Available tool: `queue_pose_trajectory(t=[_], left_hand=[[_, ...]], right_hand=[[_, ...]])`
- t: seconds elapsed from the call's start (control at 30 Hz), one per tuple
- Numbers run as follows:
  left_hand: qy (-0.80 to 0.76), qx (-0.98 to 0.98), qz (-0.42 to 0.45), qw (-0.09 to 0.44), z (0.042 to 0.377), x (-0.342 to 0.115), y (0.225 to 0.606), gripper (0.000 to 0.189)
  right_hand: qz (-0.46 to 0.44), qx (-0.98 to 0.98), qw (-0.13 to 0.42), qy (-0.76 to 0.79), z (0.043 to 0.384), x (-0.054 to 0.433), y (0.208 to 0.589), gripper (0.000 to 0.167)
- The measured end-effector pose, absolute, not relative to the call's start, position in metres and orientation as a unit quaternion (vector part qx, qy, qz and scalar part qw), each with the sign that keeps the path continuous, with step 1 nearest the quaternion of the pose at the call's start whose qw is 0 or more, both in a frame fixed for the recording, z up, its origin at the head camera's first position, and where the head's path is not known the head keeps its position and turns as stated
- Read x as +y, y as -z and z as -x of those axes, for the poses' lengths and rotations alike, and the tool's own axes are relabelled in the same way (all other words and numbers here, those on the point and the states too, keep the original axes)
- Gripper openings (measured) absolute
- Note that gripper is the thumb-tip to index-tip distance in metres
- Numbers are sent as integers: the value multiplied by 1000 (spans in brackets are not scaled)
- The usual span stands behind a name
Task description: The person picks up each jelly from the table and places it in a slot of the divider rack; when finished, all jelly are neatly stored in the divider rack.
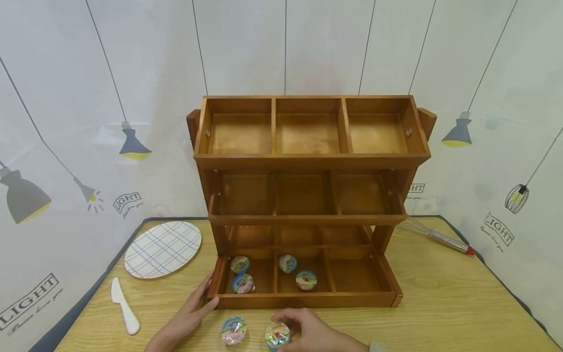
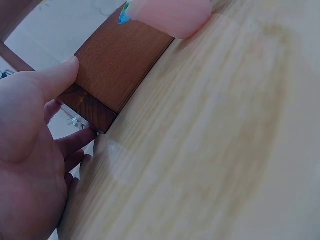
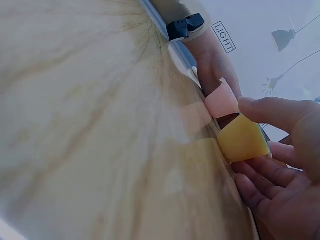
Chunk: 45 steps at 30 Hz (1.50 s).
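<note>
A wooden three-tier rack point(image 1: 308, 299) stands upright on the table. My left hand point(image 1: 189, 313) grips its lower left front corner, thumb on the front face and fingers along the side. My right hand point(image 1: 314, 332) holds a yellow jelly cup point(image 3: 243, 141) between thumb and fingers, at the table in front of the rack. Its printed foil lid point(image 1: 277, 335) faces up. Left of it, a pink jelly cup point(image 1: 233, 331) stands on the table, apart from my left hand. In the bottom tier, two jelly cups point(image 1: 243, 283) sit in the left compartment and two more point(image 1: 306, 280) in the middle one.
A white checked plate point(image 1: 162, 249) and a white plastic knife point(image 1: 125, 306) lie to the left. A whisk point(image 1: 444, 239) with a red tip lies at the right behind the rack. A printed curtain point(image 1: 145, 73) hangs around the table point(image 1: 448, 303).
</note>
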<state>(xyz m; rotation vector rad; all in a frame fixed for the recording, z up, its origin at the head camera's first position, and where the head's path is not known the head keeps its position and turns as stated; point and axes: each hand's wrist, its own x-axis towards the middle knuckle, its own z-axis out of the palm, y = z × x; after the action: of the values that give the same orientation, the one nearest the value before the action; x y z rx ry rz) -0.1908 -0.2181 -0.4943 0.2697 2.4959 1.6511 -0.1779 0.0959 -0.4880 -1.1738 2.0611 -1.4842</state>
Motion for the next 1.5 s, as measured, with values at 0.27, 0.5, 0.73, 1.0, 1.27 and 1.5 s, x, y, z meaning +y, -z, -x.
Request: queue_pose_trajectory(t=[0.27, 0.5, 0.73, 1.0, 1.27, 1.5], left_hand=[[-542, 834, -76, 70, 191, -218, 495, 67], [-559, 819, -102, 78, 191, -221, 494, 66], [-561, 817, -110, 74, 194, -222, 494, 66], [-563, 816, -103, 78, 192, -220, 493, 66], [-562, 817, -109, 72, 190, -223, 491, 65], [-569, 811, -116, 73, 192, -220, 495, 65]], right_hand=[[337, 758, 121, 545, 183, 119, 461, 52], [242, 805, 28, 541, 213, 165, 421, 55], [142, 866, 11, 479, 243, 202, 423, 58], [76, 895, 55, 435, 256, 224, 458, 61], [92, 891, 59, 440, 268, 208, 457, 60], [88, 895, 54, 434, 274, 205, 461, 61]])
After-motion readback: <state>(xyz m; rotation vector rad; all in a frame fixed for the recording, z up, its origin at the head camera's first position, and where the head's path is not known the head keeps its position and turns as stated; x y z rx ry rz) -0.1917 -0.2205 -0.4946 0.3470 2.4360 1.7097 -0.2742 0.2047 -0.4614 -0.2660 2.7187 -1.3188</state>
